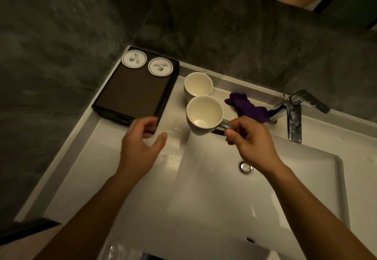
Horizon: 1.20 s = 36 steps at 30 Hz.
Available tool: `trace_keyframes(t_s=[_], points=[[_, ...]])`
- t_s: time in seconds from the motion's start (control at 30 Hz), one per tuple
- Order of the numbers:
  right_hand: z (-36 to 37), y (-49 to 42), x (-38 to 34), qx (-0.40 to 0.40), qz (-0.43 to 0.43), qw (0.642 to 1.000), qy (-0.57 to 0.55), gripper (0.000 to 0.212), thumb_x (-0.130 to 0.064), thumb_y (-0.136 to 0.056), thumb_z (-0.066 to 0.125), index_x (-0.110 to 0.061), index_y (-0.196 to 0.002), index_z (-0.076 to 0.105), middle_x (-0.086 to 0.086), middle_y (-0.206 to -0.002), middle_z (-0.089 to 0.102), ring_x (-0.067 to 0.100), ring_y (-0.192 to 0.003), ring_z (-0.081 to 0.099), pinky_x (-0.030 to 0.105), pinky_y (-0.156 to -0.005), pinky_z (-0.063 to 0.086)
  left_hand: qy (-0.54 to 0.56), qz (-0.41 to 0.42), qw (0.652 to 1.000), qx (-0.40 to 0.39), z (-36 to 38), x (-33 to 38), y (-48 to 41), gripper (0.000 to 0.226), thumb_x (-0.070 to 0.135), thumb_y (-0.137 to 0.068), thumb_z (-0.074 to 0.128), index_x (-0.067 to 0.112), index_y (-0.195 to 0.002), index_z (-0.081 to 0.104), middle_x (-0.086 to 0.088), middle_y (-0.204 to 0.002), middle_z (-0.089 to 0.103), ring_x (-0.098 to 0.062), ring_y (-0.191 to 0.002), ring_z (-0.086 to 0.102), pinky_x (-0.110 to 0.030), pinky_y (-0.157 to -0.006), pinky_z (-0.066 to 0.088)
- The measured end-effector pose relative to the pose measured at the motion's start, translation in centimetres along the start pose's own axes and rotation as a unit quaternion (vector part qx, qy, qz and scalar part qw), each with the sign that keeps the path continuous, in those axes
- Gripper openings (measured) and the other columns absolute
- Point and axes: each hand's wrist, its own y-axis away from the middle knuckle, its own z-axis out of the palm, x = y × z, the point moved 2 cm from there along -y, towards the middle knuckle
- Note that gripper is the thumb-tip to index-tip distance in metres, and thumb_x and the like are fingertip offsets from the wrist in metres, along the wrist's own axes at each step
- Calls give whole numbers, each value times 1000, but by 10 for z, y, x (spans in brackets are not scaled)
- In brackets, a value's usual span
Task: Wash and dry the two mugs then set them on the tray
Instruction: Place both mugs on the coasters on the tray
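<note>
Pinching the grey handle of the near mug (pixel 205 115) with the right grip (pixel 251 137), thumb and fingers curled round it. Holding this mug upright, mouth up, pale and with nothing visible inside, at the back left edge of the sink (pixel 224 188); cannot tell whether its base touches the surface (pixel 91 143) or hangs just above it. Just behind it, rims overlapping in this view, the far mug (pixel 198 84), upright too, standing on the surface close beside the right edge of the dark tray (pixel 130 94). On the far end of the tray, two round white coasters (pixel 134 59) side by side. Left grip (pixel 140 139) released, fingers relaxed and a little spread, over the near corner of the tray; cannot tell if touching it. To the right of the mugs, a crumpled purple cloth (pixel 247 107) lying at the foot of the chrome tap (pixel 295 115). Lower, in the basin, the metal drain (pixel 245 167).
</note>
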Motion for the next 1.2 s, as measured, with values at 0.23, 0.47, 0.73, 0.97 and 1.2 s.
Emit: trace_keyframes(t_s=[0.23, 0.47, 0.73, 0.97, 1.2], points=[[41, -1, -58, 86, 28, 994, -65, 14, -28, -95, 69, -38, -89, 62, -6, -84, 73, 10, -79, 72, 38, -78, 61, -274, -58, 959, 33, -60, -84, 13, 56, 34, -96, 67, 9, -144, 51, -15, -151, 48, -34, -139, 45, -50, -114, 41], [95, -57, -126, 110, 22, 987, -111, 13, -26, -95, 70, -28, -84, 64, -4, -85, 73, 11, -77, 74, 38, -80, 62, -410, -30, 910, -58, -75, -136, -4, 88, 64, -96, 25, 9, -165, 15, -13, -174, 11, -29, -160, 9, -44, -128, 12], [138, -131, -172, 135, 4, 988, -79, 15, -30, -95, 69, -16, -90, 69, -2, -83, 67, 8, -75, 61, 29, -67, 47, -431, -9, 900, -68, -76, -146, -7, 89, 64, -96, 17, 9, -165, 9, -12, -174, 6, -25, -161, 5, -40, -130, 8], [162, -169, -180, 130, 15, 989, -75, 16, -30, -95, 69, -15, -88, 67, 1, -84, 67, 16, -78, 63, 32, -70, 50, -426, 0, 903, -66, -75, -148, -7, 86, 61, -98, 22, 7, -165, 15, -13, -173, 11, -25, -161, 9, -42, -130, 12], [181, -180, -178, 124, 26, 989, -80, 19, -29, -94, 70, -13, -85, 66, 3, -81, 67, 18, -77, 64, 31, -67, 46, -437, 9, 898, -60, -73, -149, -7, 83, 59, -100, 24, 8, -165, 13, -11, -174, 10, -22, -161, 6, -37, -129, 6]])
